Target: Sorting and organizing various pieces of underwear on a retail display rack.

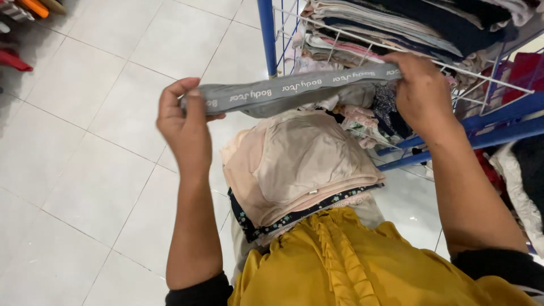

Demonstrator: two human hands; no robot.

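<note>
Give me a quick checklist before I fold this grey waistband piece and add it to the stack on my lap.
1. Left hand pinches one end of the grey garment: ok.
2. Right hand holds the other end: ok.
3. Waistband stretched flat between both hands, no twist showing: ok.
4. Rest of the garment hangs free of the wire rack: cannot tell, it droops close to the clothes in the rack.
5. Stack of folded clothes on the lap lies level: not ok, edges are uneven and it leans over the knee.
6. Floor beside the stack is bare tile: ok.
</note>
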